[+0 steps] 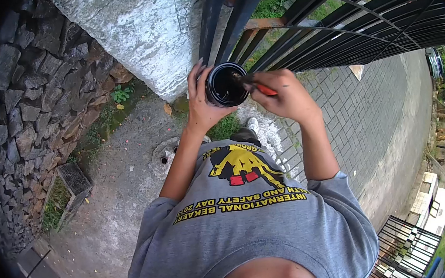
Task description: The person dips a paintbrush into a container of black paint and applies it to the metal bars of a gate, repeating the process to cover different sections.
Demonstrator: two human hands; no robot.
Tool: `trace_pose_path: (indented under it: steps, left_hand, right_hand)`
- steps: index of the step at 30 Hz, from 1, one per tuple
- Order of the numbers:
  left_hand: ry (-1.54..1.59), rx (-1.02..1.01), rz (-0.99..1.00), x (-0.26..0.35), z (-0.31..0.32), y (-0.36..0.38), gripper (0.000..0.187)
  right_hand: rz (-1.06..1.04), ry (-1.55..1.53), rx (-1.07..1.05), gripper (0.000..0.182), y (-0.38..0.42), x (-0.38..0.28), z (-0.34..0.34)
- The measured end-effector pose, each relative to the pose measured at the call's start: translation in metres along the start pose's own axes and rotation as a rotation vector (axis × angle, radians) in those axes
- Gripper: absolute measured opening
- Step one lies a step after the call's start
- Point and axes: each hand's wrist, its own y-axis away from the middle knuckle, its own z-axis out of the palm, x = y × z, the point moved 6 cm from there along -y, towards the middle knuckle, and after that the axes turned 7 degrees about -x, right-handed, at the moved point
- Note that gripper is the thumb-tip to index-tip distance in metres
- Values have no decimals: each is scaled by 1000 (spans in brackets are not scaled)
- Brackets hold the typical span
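My left hand [203,100] is wrapped round the side of an open paint can [228,102], its mouth facing up at me. Dark, glossy paint [222,84] shows inside. In my right hand [286,95] is a paintbrush [265,89] with a red and black handle, gripped between closed fingers. The brush reaches over the right rim, its tip inside the can; the bristles are dark and hard to make out. Just beyond the can stand the black bars of a metal gate [242,20].
A whitewashed concrete post [141,33] rises beside the gate, left of the can. Farther left is a stone wall [28,99]. Paving blocks [354,103] cover the ground to the right. A rusty patch [265,23] marks one gate rail. A shoe [252,125] shows below.
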Motion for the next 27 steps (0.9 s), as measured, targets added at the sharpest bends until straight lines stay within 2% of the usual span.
trace_pose_path:
  steps: [3,4,7,14,17,20,22,24,26,27]
  left_hand:
    - [-7,30,-33,-6,-6,1,112]
    - [10,35,-39,-9,-6,1,113]
    - [-8,2,-23,-11,-2,1,113]
    - [-38,-38,-10,-6,8,-4,110]
    - [-20,-27,-7,-3,10,-8,110]
    - [-9,-8,4,-6,13,-8,110]
    - [-62,1,-23,-4,13,-10,108]
    - [-29,-5,-72,-10,16,-10,108]
    - [-43,-13,-82,-10,17,-12,109]
    - [-40,-12,-88,-11,17,-12,109]
  right_hand:
    - [19,46,96,20,19,3,-5]
    - [35,-49,98,16,20,7,5]
    - [25,28,84,20,27,24,22]
    - [82,31,64,14,31,24,5]
    - [140,-39,152,15,38,33,-2]
    - [184,-100,307,14,51,41,-19]
    - [244,-122,581,14,77,75,-25]
    - [284,-230,797,14,86,83,-42]
    - [306,-427,954,15,86,88,-62]
    - [274,-256,972,16,82,86,-73]
